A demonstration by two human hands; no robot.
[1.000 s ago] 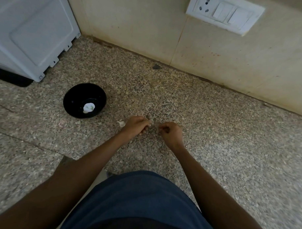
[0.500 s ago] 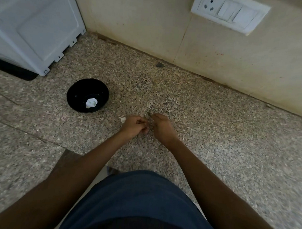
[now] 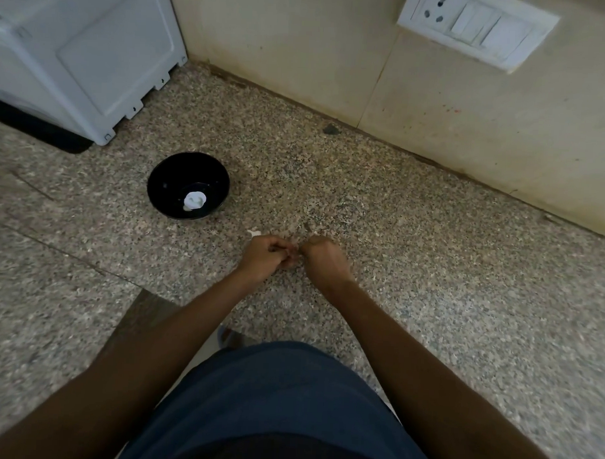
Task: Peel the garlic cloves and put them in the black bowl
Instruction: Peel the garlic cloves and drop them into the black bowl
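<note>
Bowl (image 3: 188, 185) holds 1 white clove (image 3: 194, 200). Left hand (image 3: 263, 255) and right hand (image 3: 322, 259), fingers curled, apparently pinch another, hidden; peeling unfinished.

It looked like a home kitchen: a speckled granite counter (image 3: 430, 268) ran beneath a stained cream wall (image 3: 300, 50), a white switch-and-socket plate (image 3: 476, 27) above it, a white appliance (image 3: 77, 49) standing at its left end.
</note>
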